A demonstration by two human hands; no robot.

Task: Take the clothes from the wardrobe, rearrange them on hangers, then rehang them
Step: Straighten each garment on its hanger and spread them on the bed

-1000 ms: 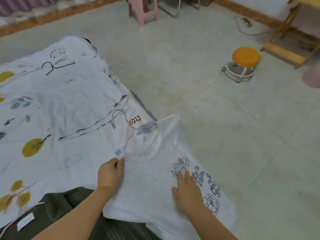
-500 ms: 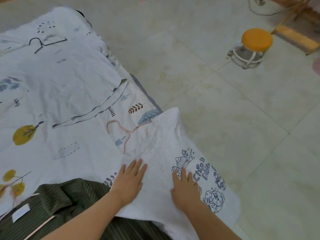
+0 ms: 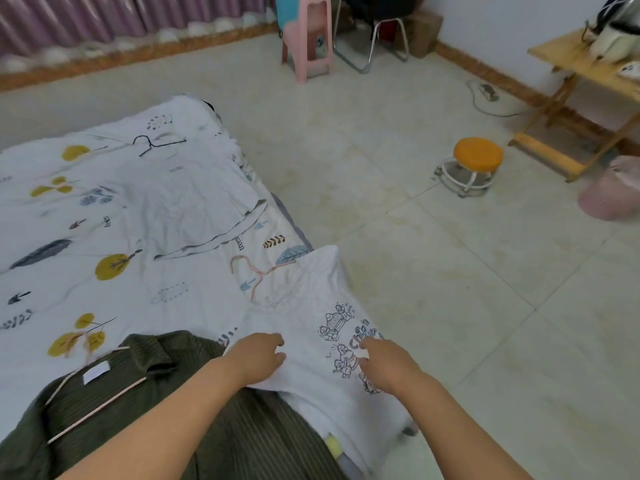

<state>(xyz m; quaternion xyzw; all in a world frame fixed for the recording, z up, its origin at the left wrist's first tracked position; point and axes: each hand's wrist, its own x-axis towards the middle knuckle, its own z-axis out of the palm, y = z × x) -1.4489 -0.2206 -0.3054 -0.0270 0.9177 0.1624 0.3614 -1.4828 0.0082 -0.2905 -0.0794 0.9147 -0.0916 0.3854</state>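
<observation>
Here, on a tiled floor [image 3: 433, 271], an orange-topped stool [image 3: 478, 157] stands well apart from the bed, with a pink plastic stool [image 3: 311, 39] and a wooden folding table [image 3: 581, 64] farther off near the wall. On the leaf-print bedsheet [image 3: 121, 209] lies a black hanger [image 3: 156, 144], apart from everything else, while a dark green ribbed garment [image 3: 145, 403] lies bunched at the near edge, partly under the left forearm. The white T-shirt [image 3: 311, 306] — printed with cartoon figures — lies flat at the bed's corner, its far side drooping over the edge; a pink hanger [image 3: 254, 271] sits at its neck, hook on the sheet. The left hand [image 3: 258, 358] rests on the shirt with curled fingers, apparently bunching the cloth; the right hand [image 3: 388, 365] presses the print, fingers loosely extended, holding nothing.
</observation>
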